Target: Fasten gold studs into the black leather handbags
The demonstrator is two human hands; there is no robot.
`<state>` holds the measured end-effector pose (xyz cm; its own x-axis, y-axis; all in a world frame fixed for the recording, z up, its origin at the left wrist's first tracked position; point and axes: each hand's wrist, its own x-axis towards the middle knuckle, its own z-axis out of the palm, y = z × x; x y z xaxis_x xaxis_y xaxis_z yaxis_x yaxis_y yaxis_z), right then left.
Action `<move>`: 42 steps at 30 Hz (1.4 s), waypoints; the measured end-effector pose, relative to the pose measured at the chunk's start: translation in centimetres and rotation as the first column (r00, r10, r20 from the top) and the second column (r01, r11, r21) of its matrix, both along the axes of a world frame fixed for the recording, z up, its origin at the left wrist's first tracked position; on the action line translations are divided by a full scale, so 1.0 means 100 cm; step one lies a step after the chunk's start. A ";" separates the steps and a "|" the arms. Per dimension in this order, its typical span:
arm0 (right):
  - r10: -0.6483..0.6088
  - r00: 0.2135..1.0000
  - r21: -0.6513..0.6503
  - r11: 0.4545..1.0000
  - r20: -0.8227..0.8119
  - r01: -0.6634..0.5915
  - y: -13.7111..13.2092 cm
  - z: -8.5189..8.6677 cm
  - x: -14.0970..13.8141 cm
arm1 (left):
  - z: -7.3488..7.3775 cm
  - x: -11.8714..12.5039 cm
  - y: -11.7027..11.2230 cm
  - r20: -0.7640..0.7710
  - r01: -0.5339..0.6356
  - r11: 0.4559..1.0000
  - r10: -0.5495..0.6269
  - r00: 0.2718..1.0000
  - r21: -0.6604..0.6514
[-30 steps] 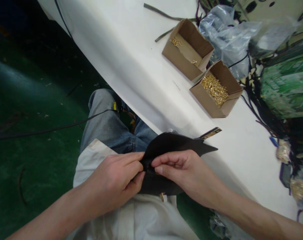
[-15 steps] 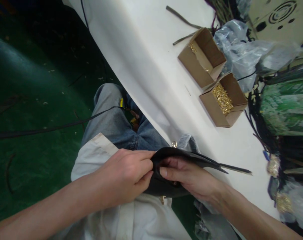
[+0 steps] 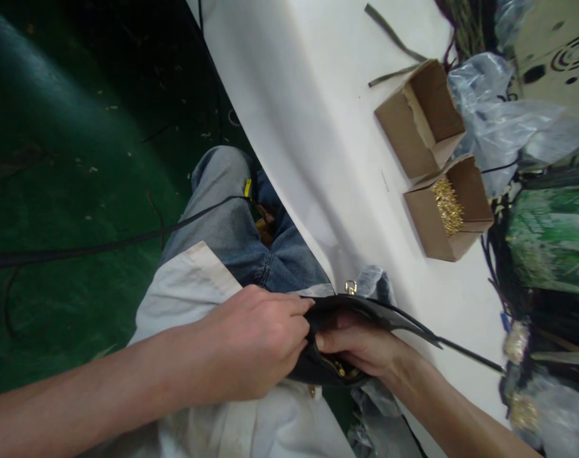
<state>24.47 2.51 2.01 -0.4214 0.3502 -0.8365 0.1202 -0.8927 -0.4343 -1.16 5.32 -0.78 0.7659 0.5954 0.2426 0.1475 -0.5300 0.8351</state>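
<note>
A black leather pouch (image 3: 366, 310) with gold fittings lies over my lap at the edge of the white table (image 3: 313, 121). My left hand (image 3: 251, 340) is closed, pinching the pouch's left edge. My right hand (image 3: 361, 346) is under the pouch's flap, its fingers curled on the black leather. A small gold clasp (image 3: 350, 287) shows above the pouch, and a thin black strap (image 3: 471, 356) runs off to the right.
Two open cardboard boxes stand on the table: the far one (image 3: 420, 121), and the near one (image 3: 449, 207) with several gold metal parts. Clear plastic bags (image 3: 499, 121), a green box (image 3: 551, 238) and black cords crowd the right side. A black cable (image 3: 103, 245) crosses the green floor.
The pouch has turned from spread flat to edge-on. My right hand has slipped from on top of it to under the flap. The view has swung left.
</note>
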 end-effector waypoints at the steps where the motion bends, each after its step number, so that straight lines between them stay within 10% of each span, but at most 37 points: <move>1: -0.003 1.000 -0.020 1.000 -0.003 0.003 0.002 0.000 0.001 | 0.001 0.001 -0.001 -0.009 0.003 1.000 -0.003 1.000 0.027; 10: -0.006 1.000 -0.143 0.990 0.027 0.010 0.012 0.004 0.004 | 0.000 0.006 -0.015 0.069 -0.082 0.989 0.074 0.995 0.127; 15: -0.056 0.954 0.190 0.982 0.296 -0.001 0.006 0.020 -0.012 | -0.003 0.004 -0.008 0.119 -0.227 0.970 0.237 0.964 -0.090; 17: -0.074 0.845 0.454 0.866 0.529 -0.209 -0.002 0.032 -0.021 | -0.003 0.004 -0.004 0.103 -0.245 0.948 0.269 0.958 -0.203; 19: -0.144 0.735 0.652 0.595 0.662 -0.470 -0.011 0.043 -0.029 | -0.004 0.005 0.000 0.081 -0.252 0.913 0.291 0.953 -0.322; 21: -0.199 0.679 0.704 0.300 0.706 -0.644 -0.020 0.050 -0.033 | -0.005 0.007 0.007 0.049 -0.267 0.872 0.313 0.948 -0.411; 23: -0.216 0.619 0.652 0.140 0.755 -0.746 -0.026 0.050 -0.033 | -0.006 0.009 0.014 0.010 -0.282 0.838 0.324 0.946 -0.468; 32: -0.294 0.363 0.375 -0.019 0.884 -0.927 -0.035 0.042 -0.029 | -0.007 0.014 0.026 -0.086 -0.334 0.756 0.349 0.933 -0.563; 36: -0.164 0.520 0.542 0.140 0.838 -0.829 -0.034 0.055 -0.032 | -0.005 0.016 0.027 -0.133 -0.378 0.720 0.375 0.918 -0.581; 40: -0.036 0.749 0.557 0.693 0.662 -0.459 -0.031 0.065 -0.032 | 0.000 0.021 0.028 -0.165 -0.400 0.717 0.377 0.911 -0.571; 42: -0.034 0.800 0.398 0.880 0.599 -0.260 -0.030 0.061 -0.031 | 0.002 0.024 0.027 -0.173 -0.403 0.716 0.375 0.911 -0.570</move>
